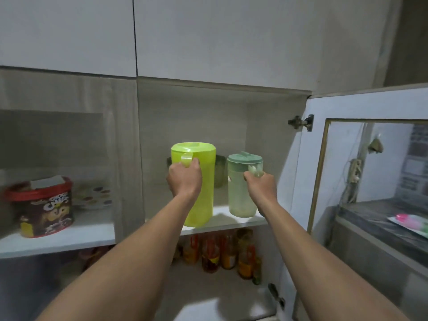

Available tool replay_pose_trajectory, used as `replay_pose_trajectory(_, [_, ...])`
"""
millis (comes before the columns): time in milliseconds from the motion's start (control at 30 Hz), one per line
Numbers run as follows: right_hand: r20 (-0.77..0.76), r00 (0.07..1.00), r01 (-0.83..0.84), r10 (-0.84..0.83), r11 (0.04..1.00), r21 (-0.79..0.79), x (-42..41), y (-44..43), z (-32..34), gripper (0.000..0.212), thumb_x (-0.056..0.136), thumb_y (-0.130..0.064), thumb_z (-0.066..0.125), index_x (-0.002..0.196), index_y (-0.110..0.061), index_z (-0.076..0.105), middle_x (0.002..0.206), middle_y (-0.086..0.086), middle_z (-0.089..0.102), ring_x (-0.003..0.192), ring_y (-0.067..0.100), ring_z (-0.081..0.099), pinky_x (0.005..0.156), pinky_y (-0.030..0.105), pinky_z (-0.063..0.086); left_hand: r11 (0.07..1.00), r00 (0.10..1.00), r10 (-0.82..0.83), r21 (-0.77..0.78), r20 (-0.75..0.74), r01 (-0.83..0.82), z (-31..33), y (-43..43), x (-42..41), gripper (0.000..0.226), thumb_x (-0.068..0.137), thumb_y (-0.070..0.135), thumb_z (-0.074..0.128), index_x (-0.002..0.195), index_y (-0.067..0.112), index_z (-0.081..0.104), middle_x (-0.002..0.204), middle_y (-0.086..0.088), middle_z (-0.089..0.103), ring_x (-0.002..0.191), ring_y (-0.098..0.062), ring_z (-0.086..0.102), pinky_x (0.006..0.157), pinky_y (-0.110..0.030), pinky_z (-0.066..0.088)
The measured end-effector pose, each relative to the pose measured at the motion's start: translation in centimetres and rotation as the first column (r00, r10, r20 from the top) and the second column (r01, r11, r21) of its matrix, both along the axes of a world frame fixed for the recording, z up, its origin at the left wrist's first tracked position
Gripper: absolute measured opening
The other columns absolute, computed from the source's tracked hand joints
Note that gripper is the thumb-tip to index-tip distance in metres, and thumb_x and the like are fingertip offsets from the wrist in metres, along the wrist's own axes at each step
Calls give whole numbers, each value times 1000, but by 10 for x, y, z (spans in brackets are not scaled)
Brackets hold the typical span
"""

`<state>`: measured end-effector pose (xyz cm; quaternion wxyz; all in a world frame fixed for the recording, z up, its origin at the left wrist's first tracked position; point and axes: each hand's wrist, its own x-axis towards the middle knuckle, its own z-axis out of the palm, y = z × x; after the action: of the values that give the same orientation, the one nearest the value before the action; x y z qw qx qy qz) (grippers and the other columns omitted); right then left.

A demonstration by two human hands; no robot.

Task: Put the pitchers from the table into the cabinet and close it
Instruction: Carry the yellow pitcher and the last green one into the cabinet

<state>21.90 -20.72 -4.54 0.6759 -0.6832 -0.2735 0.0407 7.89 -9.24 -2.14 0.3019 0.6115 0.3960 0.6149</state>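
A tall lime-green pitcher stands at the front edge of the white cabinet shelf. My left hand is closed around its handle. To its right is a shorter pale-green pitcher with a teal lid, and my right hand grips that one's handle. Both pitchers are upright inside the open cabinet. Another greenish container is partly hidden behind the lime pitcher.
The cabinet door with a glass pane hangs open to the right on its hinge. Several bottles fill the shelf below. Behind a glass panel on the left sit a chocolate-cereal tub and a spotted plate.
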Motion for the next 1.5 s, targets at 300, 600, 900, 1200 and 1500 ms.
replay_pose_trajectory(300, [-7,985,170,-170,985,-25,75,47,-2,21,76,-29,65,60,-18,59,46,-10,53,47,12,49,45,26,35,990,991,-126,-59,38,128,-10,67,79,42,82,31,60,53,1,53,47,-7,49,50,-28,48,56,-31,37])
replay_pose_trajectory(600, [-64,984,160,-164,985,-65,163,111,-44,18,81,-34,66,74,-17,66,60,-2,61,56,16,58,50,28,41,976,982,-178,-116,63,184,-39,123,174,45,79,34,60,58,-5,50,68,-30,61,71,-44,62,65,-49,52])
replay_pose_trajectory(900, [-107,986,115,-125,989,-95,245,180,-78,18,86,-30,68,71,-21,63,71,1,68,65,16,63,61,33,52,979,988,-150,-143,-23,145,-70,174,258,43,87,23,59,49,10,45,43,-2,48,47,-22,51,47,-27,27])
replay_pose_trajectory(1200, [-85,990,102,-112,988,-116,295,219,-103,30,86,-21,70,61,-12,57,53,-1,56,48,15,45,46,26,32,977,990,-100,-197,-98,79,-83,198,316,43,90,31,60,60,2,53,54,-4,46,58,-24,43,59,-33,29])
replay_pose_trajectory(1500, [-68,994,65,-84,968,-242,315,231,-100,23,87,-30,67,72,-12,65,67,7,66,65,28,61,53,29,38,987,991,-97,-140,-88,84,-85,205,343,44,89,28,63,57,1,52,63,-18,59,73,-41,59,63,-40,41])
